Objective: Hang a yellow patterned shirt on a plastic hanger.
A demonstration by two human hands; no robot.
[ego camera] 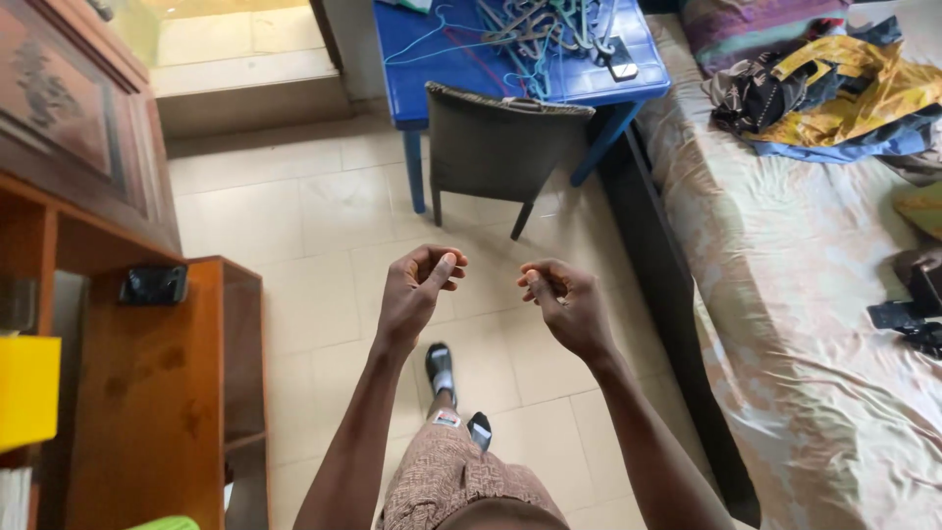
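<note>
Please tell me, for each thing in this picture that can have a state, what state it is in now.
Left hand: raised, fingers curled, holding nothing visible.
Right hand: raised, fingers curled, holding nothing visible.
Chair: upright, pushed against the blue table.
Hangers: piled in a tangle on the table.
Clothes: crumpled in a heap on the bed.
Bed sheet: wrinkled.
Dark device: lying flat on the wooden shelf.

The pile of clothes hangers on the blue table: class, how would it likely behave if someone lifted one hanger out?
The hangers look thin, so probably light. They lie interlocked, so neighbours would likely snag and drag along. Some near the blue table edge might slip off.
</note>
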